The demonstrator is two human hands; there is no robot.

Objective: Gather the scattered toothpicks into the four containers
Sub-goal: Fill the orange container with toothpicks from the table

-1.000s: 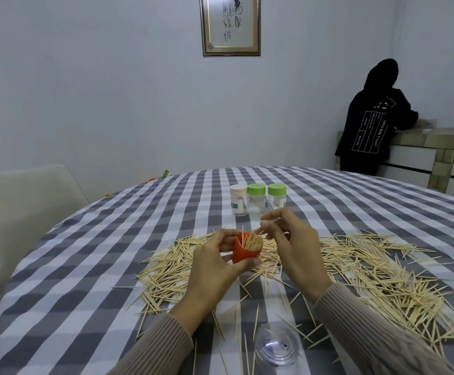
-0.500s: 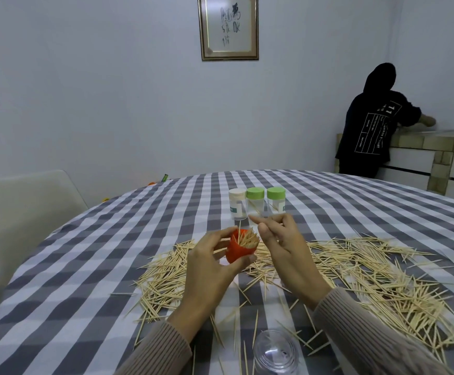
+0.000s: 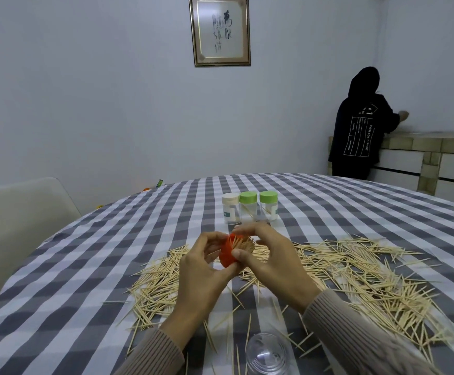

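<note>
The left hand grips an orange cup above the middle of the bench, thumb on its near side and fingers curled round its far side. The cup is tilted to the right and packed with toothpicks whose tips fan out of its mouth. The right hand curls over those tips, with the thumb against the cup's near edge and the fingers bent above the mouth, pressing on the bundle.

Loose toothpicks lie scattered over the checked cloth, one heap to the left of the hands and a wider one to the right. Beyond the hands three jars stand in a row, touching: a white-lidded jar on the left, then two green-lidded jars. A clear lid lies at the near edge.

A person in black stands far right at a counter.
</note>
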